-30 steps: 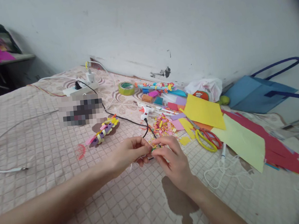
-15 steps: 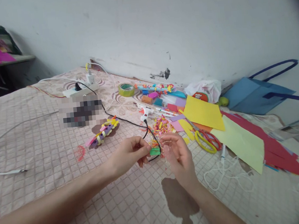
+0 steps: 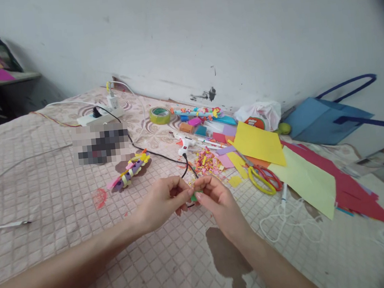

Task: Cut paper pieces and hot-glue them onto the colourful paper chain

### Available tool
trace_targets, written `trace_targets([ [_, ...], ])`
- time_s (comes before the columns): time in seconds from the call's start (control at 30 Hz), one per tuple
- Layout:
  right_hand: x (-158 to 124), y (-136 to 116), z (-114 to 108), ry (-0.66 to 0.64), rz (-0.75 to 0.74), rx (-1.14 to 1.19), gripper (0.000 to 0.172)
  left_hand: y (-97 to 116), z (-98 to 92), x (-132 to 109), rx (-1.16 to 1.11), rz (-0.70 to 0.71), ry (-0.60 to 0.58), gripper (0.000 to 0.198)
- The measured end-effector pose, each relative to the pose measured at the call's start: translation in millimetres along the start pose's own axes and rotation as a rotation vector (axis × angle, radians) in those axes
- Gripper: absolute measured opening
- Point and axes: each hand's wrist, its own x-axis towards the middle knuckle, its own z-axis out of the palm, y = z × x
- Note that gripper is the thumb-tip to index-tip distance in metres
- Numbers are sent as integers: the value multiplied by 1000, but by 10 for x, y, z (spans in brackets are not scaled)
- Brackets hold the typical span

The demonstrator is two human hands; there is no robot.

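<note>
A small green piece of paper (image 3: 193, 197) is pinched between my two hands, mostly hidden by the fingers. My left hand (image 3: 165, 198) grips its left end between thumb and forefinger. Closed on its right end is my right hand (image 3: 219, 200), with the thumb on the near side. Just beyond the hands lies a heap of colourful paper scraps (image 3: 209, 162). A white glue gun (image 3: 184, 144) with a black cord (image 3: 157, 153) rests behind them. To the left is a purple decorated paper roll (image 3: 128, 173) with yellow trim.
Red and yellow scissors (image 3: 263, 180), a yellow sheet (image 3: 260, 144), a pale green sheet (image 3: 306, 183) and red paper (image 3: 349, 187) lie right. White string (image 3: 290, 218) is nearer. Behind are a tape roll (image 3: 160, 115), power strip (image 3: 101, 116) and blue bag (image 3: 325, 120).
My right hand has moved left and closed on the green paper's right end. My left hand keeps its pinch. The view has shifted slightly.
</note>
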Motion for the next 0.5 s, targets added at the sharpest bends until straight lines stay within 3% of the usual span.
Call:
trace_targets([
  [0.3,15,-7,-18,56,21,-36,13,74,-76,37,-6,-77,-62,20],
  [0.5,15,20,-8,-13,34,29,13,55,-77,27,-4,-49,-85,19],
])
